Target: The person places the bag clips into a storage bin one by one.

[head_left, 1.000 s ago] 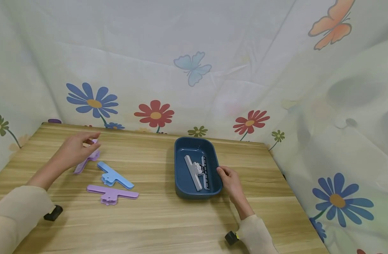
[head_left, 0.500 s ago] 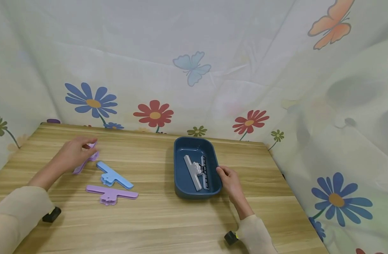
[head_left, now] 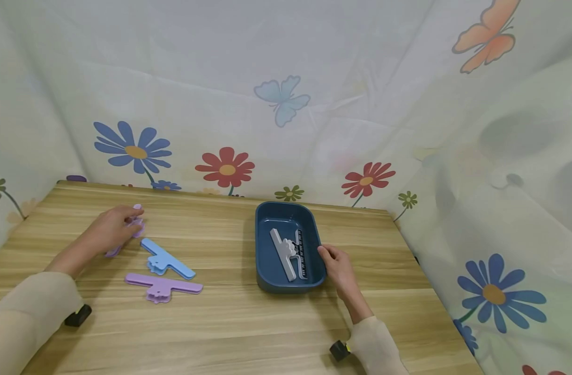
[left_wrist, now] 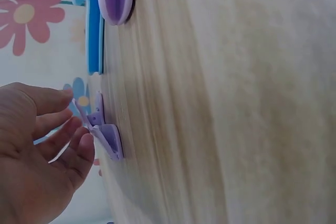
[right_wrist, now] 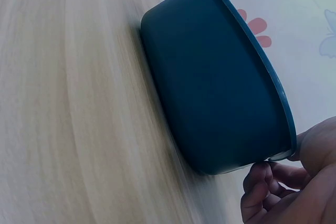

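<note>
The dark blue tray (head_left: 264, 271) sits on the wooden table (head_left: 248, 323) and holds two clips, a grey clip (head_left: 283, 254) and a black clip (head_left: 302, 253), lying side by side. The right hand (head_left: 339, 268) rests at the tray's 3 o'clock rim, thumb on the edge and fingers curled against the wall. Three more clips lie at the tray's 9 o'clock: a blue clip (head_left: 166, 259), a purple clip (head_left: 163, 285), and a lilac clip (head_left: 135, 227) which the left hand (head_left: 109, 230) pinches between its fingertips (left_wrist: 84, 142), the clip touching the table.
</note>
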The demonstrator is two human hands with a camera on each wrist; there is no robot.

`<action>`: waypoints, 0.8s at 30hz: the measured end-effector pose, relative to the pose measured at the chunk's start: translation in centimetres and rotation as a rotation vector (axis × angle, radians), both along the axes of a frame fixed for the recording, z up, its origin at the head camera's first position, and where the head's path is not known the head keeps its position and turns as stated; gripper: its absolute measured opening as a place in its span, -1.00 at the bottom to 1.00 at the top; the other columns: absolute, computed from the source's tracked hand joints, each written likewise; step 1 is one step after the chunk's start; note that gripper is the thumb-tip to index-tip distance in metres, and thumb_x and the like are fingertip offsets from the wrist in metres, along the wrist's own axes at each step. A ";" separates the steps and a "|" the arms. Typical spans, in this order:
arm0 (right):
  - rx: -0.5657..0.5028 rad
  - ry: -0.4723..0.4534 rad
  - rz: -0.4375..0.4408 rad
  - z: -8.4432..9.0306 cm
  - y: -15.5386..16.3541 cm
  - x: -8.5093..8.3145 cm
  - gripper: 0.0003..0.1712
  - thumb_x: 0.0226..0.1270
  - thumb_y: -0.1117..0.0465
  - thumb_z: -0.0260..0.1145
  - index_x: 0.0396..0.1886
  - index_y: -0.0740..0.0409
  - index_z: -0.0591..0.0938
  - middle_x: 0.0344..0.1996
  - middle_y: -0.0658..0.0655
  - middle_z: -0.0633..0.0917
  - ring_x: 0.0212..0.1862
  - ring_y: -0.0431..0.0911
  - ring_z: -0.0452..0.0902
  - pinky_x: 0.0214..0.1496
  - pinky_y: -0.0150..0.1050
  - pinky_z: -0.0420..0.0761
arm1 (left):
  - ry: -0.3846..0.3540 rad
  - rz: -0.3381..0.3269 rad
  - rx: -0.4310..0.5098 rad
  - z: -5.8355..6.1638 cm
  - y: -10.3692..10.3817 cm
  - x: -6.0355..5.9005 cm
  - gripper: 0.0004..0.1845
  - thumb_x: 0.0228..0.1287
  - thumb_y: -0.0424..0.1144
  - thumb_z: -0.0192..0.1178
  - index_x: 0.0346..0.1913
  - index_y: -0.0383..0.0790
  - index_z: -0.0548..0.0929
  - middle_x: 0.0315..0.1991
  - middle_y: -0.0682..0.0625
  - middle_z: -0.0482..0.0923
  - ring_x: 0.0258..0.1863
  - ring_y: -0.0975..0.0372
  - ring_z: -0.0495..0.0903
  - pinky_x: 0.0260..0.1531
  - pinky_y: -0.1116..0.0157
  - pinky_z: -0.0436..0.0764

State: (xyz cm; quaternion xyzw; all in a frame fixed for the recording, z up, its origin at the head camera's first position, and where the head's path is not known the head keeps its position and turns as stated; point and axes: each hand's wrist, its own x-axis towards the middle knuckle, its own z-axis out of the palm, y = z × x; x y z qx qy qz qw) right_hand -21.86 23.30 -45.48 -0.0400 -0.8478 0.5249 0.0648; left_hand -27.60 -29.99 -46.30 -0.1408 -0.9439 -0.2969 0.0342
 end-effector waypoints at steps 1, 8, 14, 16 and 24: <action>-0.001 0.003 0.001 0.0 0.0 0.0 -0.61 0.62 0.18 0.21 0.14 0.44 0.68 0.06 0.36 0.72 0.11 0.12 0.61 0.15 -0.08 0.59 | -0.005 0.000 -0.010 0.0 0.0 -0.1 -0.50 0.50 -0.34 0.16 0.32 -0.66 0.43 0.09 -0.59 0.51 0.04 -0.36 0.53 0.05 -0.33 0.47; -0.008 0.010 0.002 -0.1 0.0 -0.1 -0.60 0.62 0.19 0.20 0.15 0.45 0.67 0.08 0.37 0.71 0.13 0.11 0.60 0.20 -0.02 0.57 | -0.012 -0.034 -0.074 -0.2 -0.1 -0.5 -0.50 0.43 -0.38 0.21 0.28 -0.70 0.44 0.18 -0.63 0.45 0.18 -0.46 0.43 0.19 -0.37 0.38; -0.007 0.010 0.008 -0.2 0.0 0.0 -0.60 0.62 0.20 0.19 0.15 0.47 0.66 0.09 0.39 0.70 0.15 0.13 0.59 0.22 0.01 0.56 | -0.023 -0.049 -0.132 -0.4 -0.1 -0.7 -0.45 0.36 -0.39 0.25 0.29 -0.71 0.43 0.24 -0.65 0.37 0.25 -0.49 0.35 0.23 -0.36 0.34; -0.011 0.010 0.010 -0.2 0.0 0.0 -0.60 0.62 0.20 0.19 0.16 0.47 0.66 0.09 0.39 0.70 0.14 0.13 0.60 0.21 0.00 0.56 | -0.023 -0.054 -0.143 -0.5 -0.2 -0.7 -0.42 0.32 -0.40 0.28 0.30 -0.70 0.42 0.25 -0.65 0.36 0.24 -0.49 0.36 0.22 -0.36 0.35; -0.002 0.014 0.004 -0.4 0.1 0.0 -0.61 0.62 0.20 0.19 0.16 0.45 0.67 0.08 0.37 0.71 0.14 0.12 0.60 0.22 -0.01 0.56 | -0.014 -0.057 -0.155 -0.8 -0.3 -0.7 -0.39 0.29 -0.43 0.34 0.32 -0.67 0.42 0.25 -0.65 0.36 0.24 -0.48 0.36 0.23 -0.36 0.34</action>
